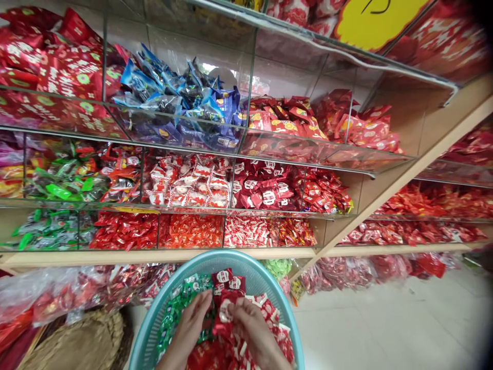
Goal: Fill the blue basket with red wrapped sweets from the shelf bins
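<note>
Bottom centre of frame: teal basket (259,280) loaded with red and green sweets. Left hand (191,329) and right hand (252,334) are both inside it. The fingers of each are pinched on one red packet (223,314), held between them just above the heap. Green sweets (175,308) lie beside the left hand. Shelves (162,255) of wrapped sweets fill the frame above, with blue packets (181,97) at upper centre-left. Tiled floor (385,318) at lower right.

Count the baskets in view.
2: the teal plastic basket at bottom centre, and a woven straw basket to its left, partly cut off by the frame; more may be hidden.
</note>
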